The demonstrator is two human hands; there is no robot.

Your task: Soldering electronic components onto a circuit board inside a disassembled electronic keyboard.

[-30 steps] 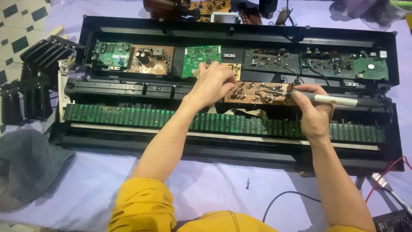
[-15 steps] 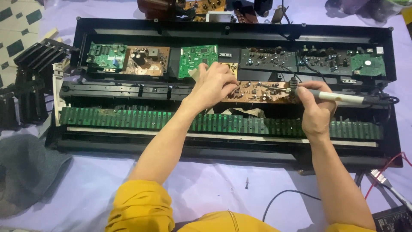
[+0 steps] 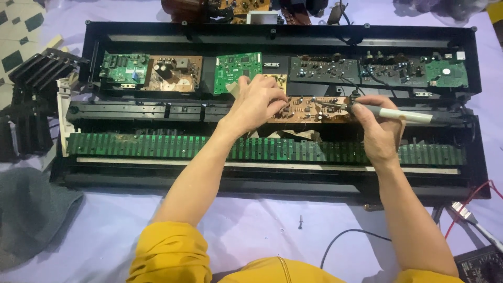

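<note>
While the left hand (image 3: 259, 102) lies fingers-down on the left end of the brown board (image 3: 314, 109), the right hand (image 3: 378, 128) holds the iron (image 3: 401, 114) in a pen grip, fingers closed narrow round its white barrel.

- Brown board: lies across the middle of the open case (image 3: 283, 31), above the green strip (image 3: 262, 149). The left hand's fingers are curled and lightly spread on it; whether they pinch anything cannot be told.
- Iron: lies nearly level, tip pointing left and meeting the board's right part; its dark cord end runs off to the right.
- Against half a second ago: both hands and the iron keep the same places on the board, with no shift to be seen. The case sits a little lower and more central in the view, which points to a small move of the head camera.
- Case, top row: green boards (image 3: 238, 71) and brown ones on the left, dark boards (image 3: 367, 68) on the right.
- Black brackets (image 3: 31, 99): stacked left of the case.
- Grey cloth (image 3: 29, 215): on the lilac sheet (image 3: 251, 225), lower left.
- Screw (image 3: 301, 222): loose on the sheet, between the forearms.
- Black cable (image 3: 346, 238): curves near the right forearm.
- Meter (image 3: 482, 264): lower right corner, red lead (image 3: 466, 207) beside it.
- Yellow sleeves (image 3: 167, 254): pushed up past the elbows.
</note>
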